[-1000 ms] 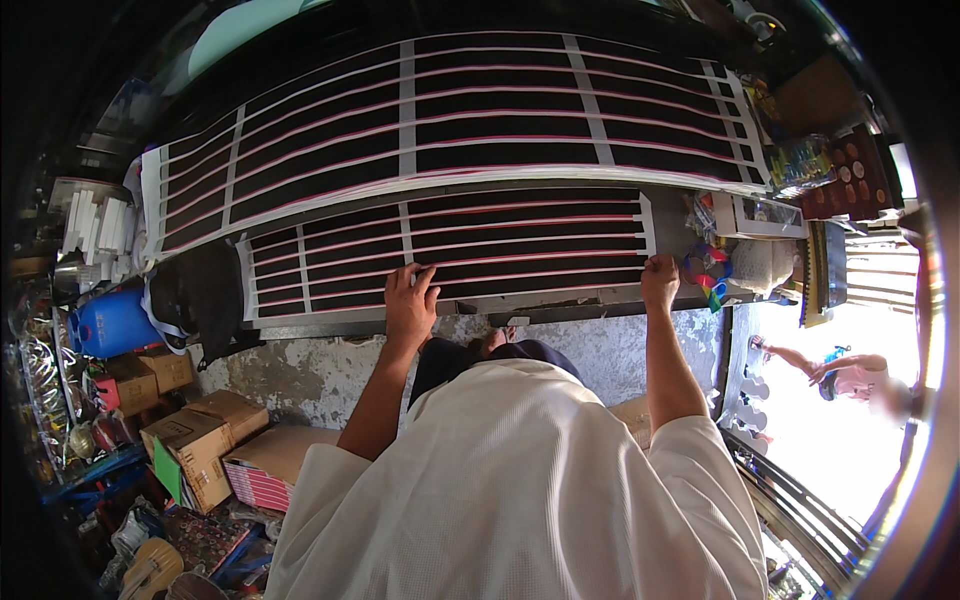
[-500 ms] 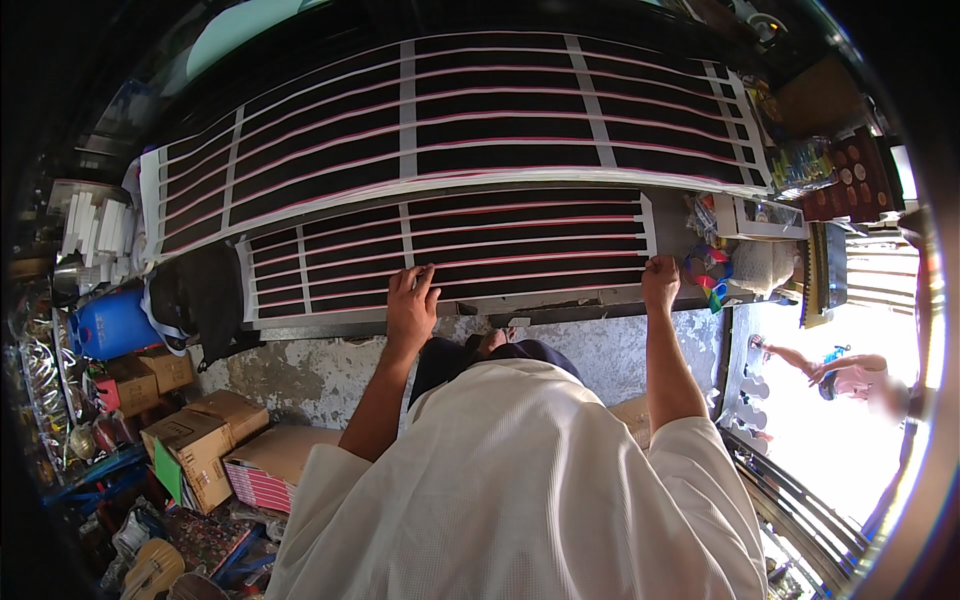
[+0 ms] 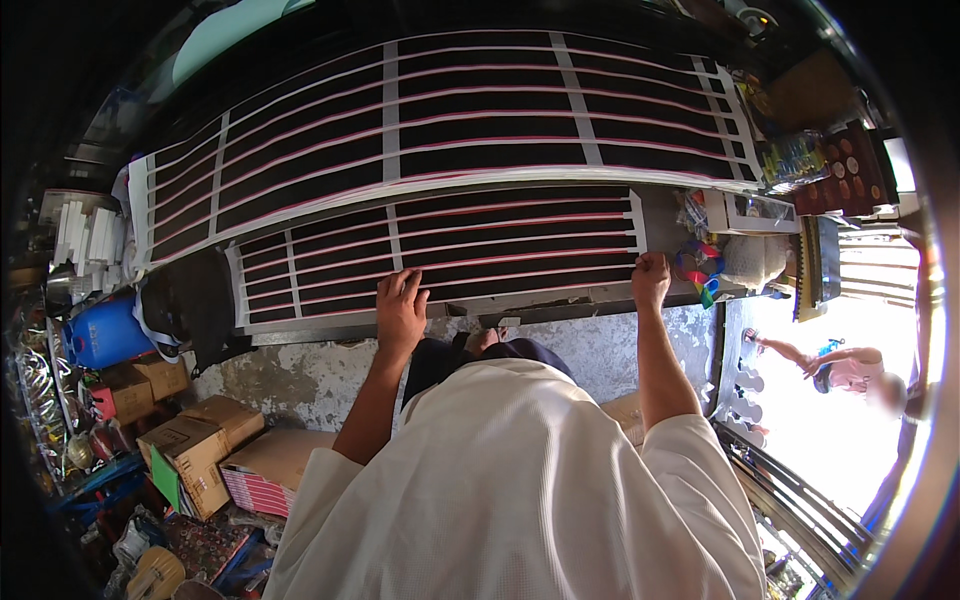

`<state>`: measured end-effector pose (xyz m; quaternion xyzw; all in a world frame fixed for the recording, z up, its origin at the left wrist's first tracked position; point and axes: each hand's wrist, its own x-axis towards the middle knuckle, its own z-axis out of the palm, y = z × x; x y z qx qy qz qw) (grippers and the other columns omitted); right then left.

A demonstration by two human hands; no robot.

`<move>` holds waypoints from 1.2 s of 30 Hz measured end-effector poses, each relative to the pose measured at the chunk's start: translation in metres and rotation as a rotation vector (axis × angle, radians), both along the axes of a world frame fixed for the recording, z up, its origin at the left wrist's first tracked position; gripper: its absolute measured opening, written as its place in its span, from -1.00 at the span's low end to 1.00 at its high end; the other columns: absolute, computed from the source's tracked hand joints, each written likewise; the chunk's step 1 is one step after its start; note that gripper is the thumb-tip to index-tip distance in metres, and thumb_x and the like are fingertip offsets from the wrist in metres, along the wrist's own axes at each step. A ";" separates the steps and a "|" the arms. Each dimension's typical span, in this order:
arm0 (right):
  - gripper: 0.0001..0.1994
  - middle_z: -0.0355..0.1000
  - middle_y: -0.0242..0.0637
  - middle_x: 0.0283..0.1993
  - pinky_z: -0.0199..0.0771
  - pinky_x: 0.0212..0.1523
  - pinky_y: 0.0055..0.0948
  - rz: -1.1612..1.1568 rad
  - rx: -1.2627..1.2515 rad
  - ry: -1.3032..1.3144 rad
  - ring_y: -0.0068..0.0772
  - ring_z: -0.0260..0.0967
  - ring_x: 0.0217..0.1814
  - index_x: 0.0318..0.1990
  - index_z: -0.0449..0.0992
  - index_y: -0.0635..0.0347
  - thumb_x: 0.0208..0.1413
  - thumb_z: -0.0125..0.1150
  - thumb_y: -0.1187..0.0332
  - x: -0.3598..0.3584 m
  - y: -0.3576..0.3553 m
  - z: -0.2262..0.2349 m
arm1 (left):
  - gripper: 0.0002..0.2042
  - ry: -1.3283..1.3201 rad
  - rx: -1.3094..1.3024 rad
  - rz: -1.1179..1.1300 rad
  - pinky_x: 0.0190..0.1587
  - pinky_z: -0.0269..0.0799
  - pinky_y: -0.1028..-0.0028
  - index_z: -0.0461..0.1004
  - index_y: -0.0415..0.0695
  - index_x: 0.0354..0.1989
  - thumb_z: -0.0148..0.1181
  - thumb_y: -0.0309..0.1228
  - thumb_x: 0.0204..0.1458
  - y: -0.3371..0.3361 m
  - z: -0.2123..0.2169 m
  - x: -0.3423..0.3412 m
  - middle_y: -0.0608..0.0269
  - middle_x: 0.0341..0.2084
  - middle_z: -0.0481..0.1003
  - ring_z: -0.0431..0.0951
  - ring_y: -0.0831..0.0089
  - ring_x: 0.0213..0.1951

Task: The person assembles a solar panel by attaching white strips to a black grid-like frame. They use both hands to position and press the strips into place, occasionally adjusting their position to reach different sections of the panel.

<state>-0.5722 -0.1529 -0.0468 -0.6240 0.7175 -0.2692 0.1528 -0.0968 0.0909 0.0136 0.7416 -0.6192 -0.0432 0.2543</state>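
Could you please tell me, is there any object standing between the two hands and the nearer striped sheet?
Nothing visible stands in the way. The left hand has its fingertips over the near part of the nearer striped sheet, and the right hand is at its near right corner.

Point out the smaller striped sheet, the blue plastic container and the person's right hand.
Smaller striped sheet (image 3: 480, 250): head view, middle of its upper face.
Blue plastic container (image 3: 110, 331): head view, on its side.
Right hand (image 3: 650, 281): head view, back of the hand.
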 end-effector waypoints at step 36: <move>-0.81 0.63 -0.12 -0.18 0.61 0.02 -0.07 0.075 -0.077 -0.074 0.00 0.62 -0.09 -0.06 0.63 0.18 0.17 0.38 0.53 -0.004 0.005 0.003 | -0.58 -0.077 0.036 -0.009 0.27 0.52 0.03 0.62 -0.23 0.27 0.42 -0.43 0.24 0.000 -0.001 -0.002 0.08 0.15 0.56 0.54 -0.02 0.20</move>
